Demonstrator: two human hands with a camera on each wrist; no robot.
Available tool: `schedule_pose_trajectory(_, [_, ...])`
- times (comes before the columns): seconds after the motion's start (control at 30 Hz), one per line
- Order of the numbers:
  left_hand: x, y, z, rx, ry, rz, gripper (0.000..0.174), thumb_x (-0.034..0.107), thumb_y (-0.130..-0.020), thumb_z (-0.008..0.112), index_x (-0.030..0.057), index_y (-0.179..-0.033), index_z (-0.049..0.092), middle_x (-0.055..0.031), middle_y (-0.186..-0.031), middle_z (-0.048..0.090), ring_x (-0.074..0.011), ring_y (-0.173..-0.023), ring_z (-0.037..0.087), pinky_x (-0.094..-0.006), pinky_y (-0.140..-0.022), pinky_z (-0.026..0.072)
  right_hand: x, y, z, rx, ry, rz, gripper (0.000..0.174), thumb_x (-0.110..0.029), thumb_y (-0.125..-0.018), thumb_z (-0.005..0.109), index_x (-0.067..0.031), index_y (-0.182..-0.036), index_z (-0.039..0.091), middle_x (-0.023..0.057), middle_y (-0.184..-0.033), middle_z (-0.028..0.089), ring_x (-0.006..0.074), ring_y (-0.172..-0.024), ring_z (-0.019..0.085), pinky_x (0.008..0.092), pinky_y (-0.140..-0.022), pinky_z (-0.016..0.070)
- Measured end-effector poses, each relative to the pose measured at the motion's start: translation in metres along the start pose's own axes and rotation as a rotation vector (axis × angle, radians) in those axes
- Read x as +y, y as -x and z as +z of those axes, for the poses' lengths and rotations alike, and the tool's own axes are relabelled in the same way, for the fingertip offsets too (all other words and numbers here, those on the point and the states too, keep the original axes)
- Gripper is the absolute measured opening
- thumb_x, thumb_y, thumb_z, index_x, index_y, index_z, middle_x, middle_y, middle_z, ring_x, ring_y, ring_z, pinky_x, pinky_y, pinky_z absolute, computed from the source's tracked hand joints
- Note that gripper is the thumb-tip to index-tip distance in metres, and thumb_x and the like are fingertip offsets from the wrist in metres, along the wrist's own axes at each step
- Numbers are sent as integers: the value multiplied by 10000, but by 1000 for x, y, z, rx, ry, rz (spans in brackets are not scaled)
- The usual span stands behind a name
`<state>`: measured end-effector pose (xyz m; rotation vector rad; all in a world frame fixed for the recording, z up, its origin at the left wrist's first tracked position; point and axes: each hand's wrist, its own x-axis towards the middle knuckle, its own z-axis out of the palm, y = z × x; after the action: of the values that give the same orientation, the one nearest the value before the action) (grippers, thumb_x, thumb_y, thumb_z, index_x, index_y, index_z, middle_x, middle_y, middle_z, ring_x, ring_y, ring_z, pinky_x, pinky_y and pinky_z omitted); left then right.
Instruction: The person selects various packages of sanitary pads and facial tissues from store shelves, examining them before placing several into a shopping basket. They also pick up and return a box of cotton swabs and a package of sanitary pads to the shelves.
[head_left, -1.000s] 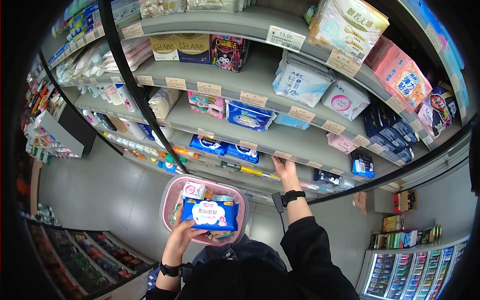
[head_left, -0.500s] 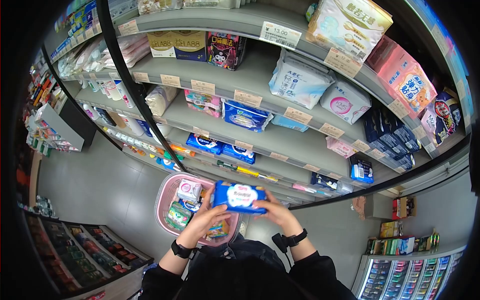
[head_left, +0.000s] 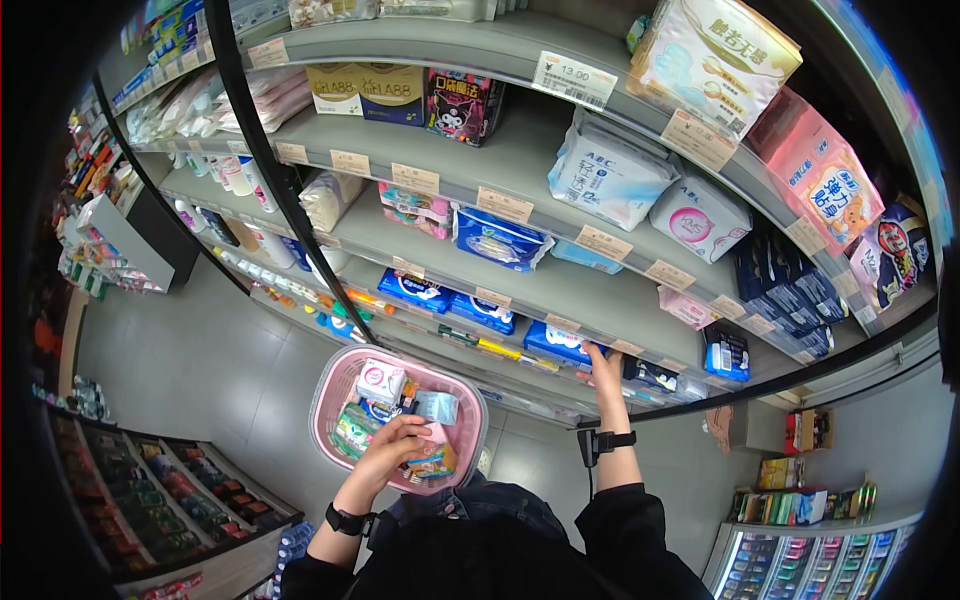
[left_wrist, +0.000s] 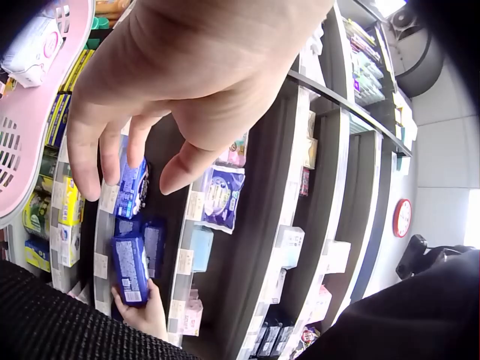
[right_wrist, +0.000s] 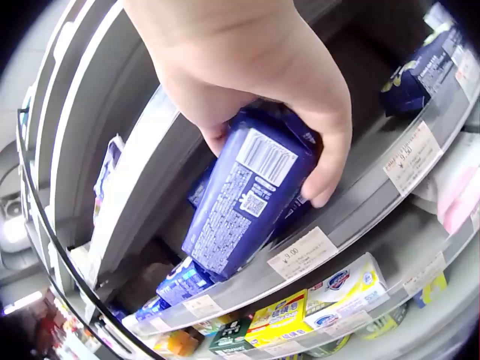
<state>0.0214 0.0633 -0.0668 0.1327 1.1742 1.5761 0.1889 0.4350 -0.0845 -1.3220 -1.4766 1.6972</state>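
My right hand reaches to a lower shelf and grips a blue pack of sanitary pads. In the right wrist view the thumb and fingers pinch the pack by one end, its barcode side showing. More blue packs lie beneath and behind it in the left wrist view, where the pack sits at the shelf edge. My left hand hovers over the pink basket, fingers loosely bent and holding nothing. A green pack, a white pack and other small packages lie in the basket.
Shelves above carry pad packs, among them a blue pack and a white ABC pack. Price tags line the shelf edges. A dark upright bar crosses the shelves at left. Boxes stand one shelf lower.
The blue pack was in my left hand over the basket, then between both hands. Now my right hand has it at the lower shelf, and the left has let go.
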Motion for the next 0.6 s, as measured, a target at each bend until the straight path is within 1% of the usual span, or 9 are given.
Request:
schedule_pose_trajectory(0.03, [-1, 2, -1, 3, 2, 0, 365, -19, -881, 576, 55, -1231, 506, -91, -1144, 596, -223, -1047, 637, -306, -842, 534, -4, 4, 4, 60, 110, -30, 861, -316, -758, 777, -14, -1374, 257, 171, -1151, 568, 282, -1060, 589, 418, -816, 526])
schedule_pose_trajectory(0.07, [-2, 4, -3, 21, -1, -2, 362, -15, -880, 579, 55, -1228, 509, -92, -1139, 598, -228, -1042, 640, -306, -837, 534, 35, -24, 1, 163, 284, -444, 957, -338, -731, 805, 15, -1404, 223, 218, -1197, 536, 360, -1137, 537, 435, -947, 461])
schedule_pose_trajectory(0.1, [-3, 5, -4, 40, -5, -4, 360, -12, -879, 582, 56, -1225, 512, -94, -1135, 601, -232, -1037, 643, -306, -832, 534, 35, -17, 1, 161, 285, -443, 957, -338, -731, 805, 15, -1404, 223, 218, -1197, 536, 360, -1137, 537, 435, -947, 461])
schedule_pose_trajectory(0.17, [-5, 8, -8, 57, -17, 11, 347, 14, -894, 579, 55, -1232, 512, -107, -1140, 605, -247, -1038, 643, -318, -832, 535, 36, -4, 5, 193, 691, -612, 1100, -355, -672, 852, 1, -1456, 167, 273, -1252, 488, 407, -1199, 476, 430, -1051, 368])
schedule_pose_trajectory(0.2, [-6, 9, -10, 73, -31, 26, 337, 41, -909, 577, 54, -1240, 512, -121, -1145, 610, -262, -1039, 643, -331, -832, 536, 25, 8, 8, 140, 672, -525, 1036, -313, -650, 870, -1, -1428, 262, 274, -1238, 501, 408, -1172, 503, 436, -1012, 408])
schedule_pose_trajectory(0.23, [-7, 10, -11, 75, -29, 25, 337, 41, -909, 577, 54, -1240, 512, -121, -1145, 610, -262, -1039, 643, -331, -832, 536, 28, 6, 7, 137, 673, -525, 1036, -313, -650, 870, -1, -1428, 262, 274, -1238, 501, 408, -1172, 503, 436, -1012, 408])
schedule_pose_trajectory(0.3, [-8, 11, -14, 76, 23, 23, 352, 7, -882, 589, 59, -1223, 517, -96, -1122, 606, -235, -1017, 650, -306, -823, 531, 31, 1, 6, 74, 741, -607, 832, -258, -659, 860, -5, -1325, 430, 267, -1207, 515, 428, -1137, 509, 447, -970, 434])
schedule_pose_trajectory(0.4, [-9, 11, -17, 73, 38, 36, 345, 21, -886, 586, 59, -1223, 518, -95, -1120, 607, -233, -1011, 652, -306, -822, 532, 29, -2, 9, 102, 725, -607, 748, -253, -650, 859, -8, -1262, 505, 253, -1185, 535, 432, -1107, 522, 447, -948, 445])
schedule_pose_trajectory(0.6, [-10, 12, -15, 70, 23, 32, 340, 30, -889, 585, 53, -1222, 517, -95, -1118, 610, -228, -1007, 654, -302, -817, 533, 25, -4, 21, 115, 741, -607, 717, -261, -650, 858, 7, -1230, 531, 261, -1179, 537, 433, -1095, 528, 443, -937, 454])
